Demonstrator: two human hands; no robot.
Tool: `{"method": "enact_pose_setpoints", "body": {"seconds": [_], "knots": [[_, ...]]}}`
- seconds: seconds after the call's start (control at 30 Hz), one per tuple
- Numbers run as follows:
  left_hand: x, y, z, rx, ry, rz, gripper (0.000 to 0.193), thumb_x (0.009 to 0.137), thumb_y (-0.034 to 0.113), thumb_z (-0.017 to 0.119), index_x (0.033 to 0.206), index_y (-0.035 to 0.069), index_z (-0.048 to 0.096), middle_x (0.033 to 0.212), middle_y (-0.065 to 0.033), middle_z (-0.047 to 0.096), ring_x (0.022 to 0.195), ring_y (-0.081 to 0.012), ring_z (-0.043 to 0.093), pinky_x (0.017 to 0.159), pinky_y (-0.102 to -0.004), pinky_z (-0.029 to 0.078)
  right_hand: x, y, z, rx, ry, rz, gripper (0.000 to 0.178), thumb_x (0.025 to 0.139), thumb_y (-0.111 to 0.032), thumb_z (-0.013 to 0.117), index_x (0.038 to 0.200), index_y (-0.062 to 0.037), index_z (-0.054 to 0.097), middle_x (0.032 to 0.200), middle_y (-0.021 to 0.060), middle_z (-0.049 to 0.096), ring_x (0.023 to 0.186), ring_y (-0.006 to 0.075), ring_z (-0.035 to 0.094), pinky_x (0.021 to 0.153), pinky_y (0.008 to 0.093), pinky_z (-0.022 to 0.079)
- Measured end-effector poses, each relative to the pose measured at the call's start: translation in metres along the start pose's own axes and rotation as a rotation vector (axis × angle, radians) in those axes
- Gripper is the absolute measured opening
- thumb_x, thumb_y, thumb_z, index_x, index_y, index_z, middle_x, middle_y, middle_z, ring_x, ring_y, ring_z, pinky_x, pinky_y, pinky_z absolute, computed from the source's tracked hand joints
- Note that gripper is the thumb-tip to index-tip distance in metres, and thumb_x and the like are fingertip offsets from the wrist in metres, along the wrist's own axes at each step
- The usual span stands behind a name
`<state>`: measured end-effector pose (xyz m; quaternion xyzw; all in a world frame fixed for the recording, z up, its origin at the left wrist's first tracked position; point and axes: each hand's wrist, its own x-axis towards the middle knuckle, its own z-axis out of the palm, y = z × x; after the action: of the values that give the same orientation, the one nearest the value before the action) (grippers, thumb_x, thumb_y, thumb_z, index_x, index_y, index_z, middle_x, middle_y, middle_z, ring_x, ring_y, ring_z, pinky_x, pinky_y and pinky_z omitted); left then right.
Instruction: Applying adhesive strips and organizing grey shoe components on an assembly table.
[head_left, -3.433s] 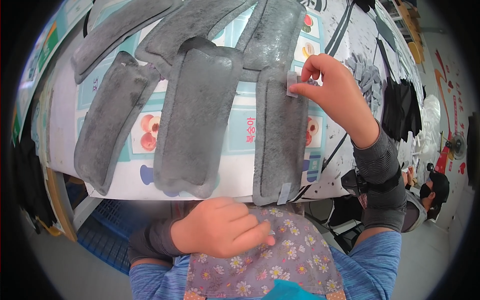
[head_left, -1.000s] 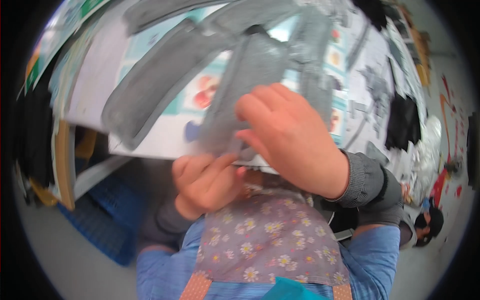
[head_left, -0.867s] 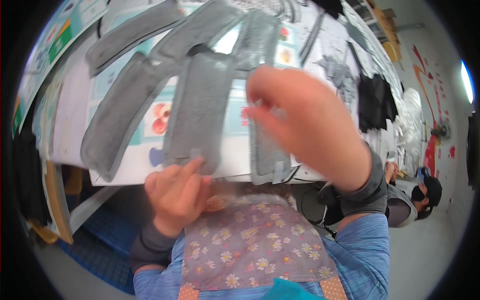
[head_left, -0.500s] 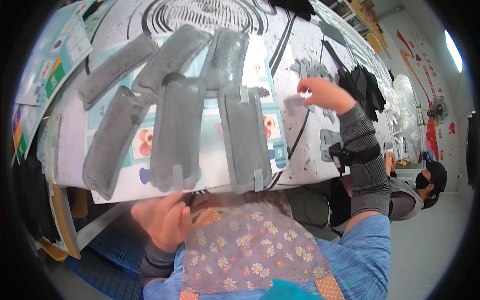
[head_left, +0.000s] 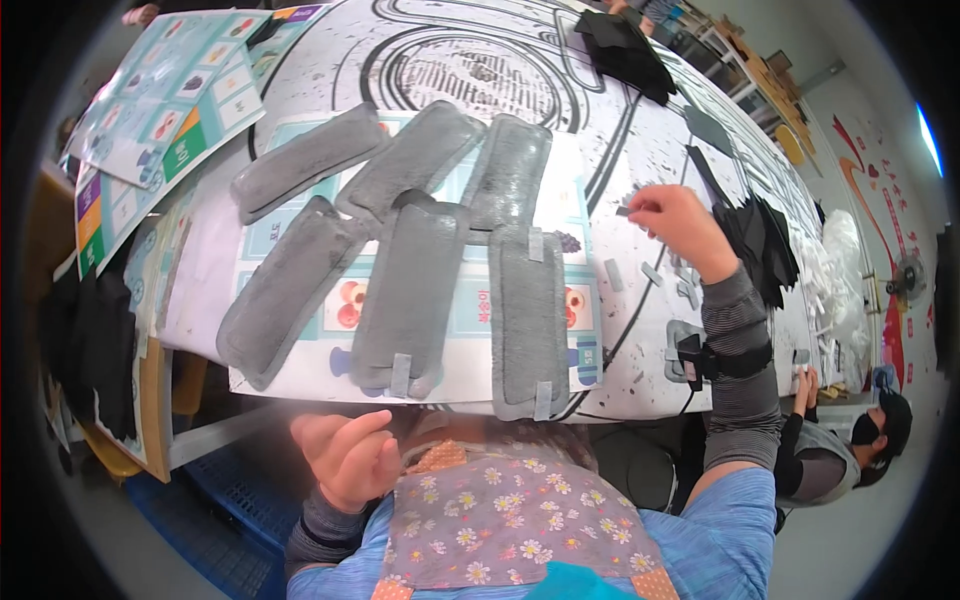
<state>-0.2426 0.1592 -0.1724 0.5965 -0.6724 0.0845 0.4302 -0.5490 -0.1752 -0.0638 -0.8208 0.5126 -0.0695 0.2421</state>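
Several grey padded fabric strips lie in two rows on a printed sheet (head_left: 610, 375) in front of me. The front middle pad (head_left: 410, 300) bears one pale tab near its lower end. On the front right pad (head_left: 528, 320) one tab sits at the top and another at the bottom. My right hand (head_left: 685, 228), over the table's right part, pinches a small grey tab (head_left: 625, 211) between thumb and fingertips. Loose grey tabs (head_left: 652, 273) are scattered just below it. Close to the table's front edge, my left hand (head_left: 350, 458) is loosely curled, fingers apart, with nothing visible in it.
Black fabric pieces (head_left: 762, 245) lie right of my right hand, and more black fabric (head_left: 625, 55) lies far back. Printed sheets (head_left: 170, 110) overlap at the left. Blue crates (head_left: 240, 500) stand below the table. A masked person (head_left: 850, 440) sits at the right.
The view has shifted, so the table sits further right and lower. My right hand now pinches a tab clear of the loose ones, which lie more spread out. My left hand stays by the front edge.
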Motion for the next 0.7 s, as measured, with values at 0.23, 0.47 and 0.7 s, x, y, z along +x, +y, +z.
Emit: {"method": "enact_pose_setpoints", "body": {"seconds": [0.23, 0.47, 0.7], "knots": [[0.006, -0.005, 0.000, -0.011, -0.017, 0.019, 0.006, 0.084, 0.014, 0.065, 0.084, 0.013, 0.059, 0.099, 0.0029, 0.071, 0.077, -0.0173, 0.051, 0.075, -0.0365, 0.037, 0.048, -0.071, 0.012, 0.040, 0.010, -0.377, 0.017, 0.090, -0.006, 0.061, 0.102, 0.0006, 0.070, 0.087, 0.0077, 0.065, 0.078, 0.0141, 0.059, 0.072, 0.0274, 0.047], [0.002, -0.009, 0.000, -0.056, -0.039, -0.004, 0.008, 0.085, 0.016, 0.064, 0.082, 0.011, 0.059, 0.096, 0.0004, 0.071, 0.077, -0.0192, 0.051, 0.075, -0.0386, 0.037, 0.096, -0.117, 0.064, 0.318, -0.318, -0.284, 0.016, 0.085, -0.013, 0.070, 0.095, -0.0003, 0.072, 0.083, 0.0033, 0.067, 0.077, 0.0108, 0.060, 0.074, 0.0251, 0.049], [-0.003, -0.021, -0.002, -0.064, -0.043, -0.033, 0.004, 0.082, 0.014, 0.067, 0.082, 0.014, 0.063, 0.099, 0.0032, 0.072, 0.077, -0.0160, 0.051, 0.073, -0.0344, 0.037, 0.122, -0.119, 0.097, 0.409, -0.511, -0.129, 0.015, 0.082, -0.009, 0.073, 0.093, -0.0040, 0.065, 0.088, 0.0049, 0.069, 0.082, 0.0111, 0.064, 0.077, 0.0247, 0.051]]}}
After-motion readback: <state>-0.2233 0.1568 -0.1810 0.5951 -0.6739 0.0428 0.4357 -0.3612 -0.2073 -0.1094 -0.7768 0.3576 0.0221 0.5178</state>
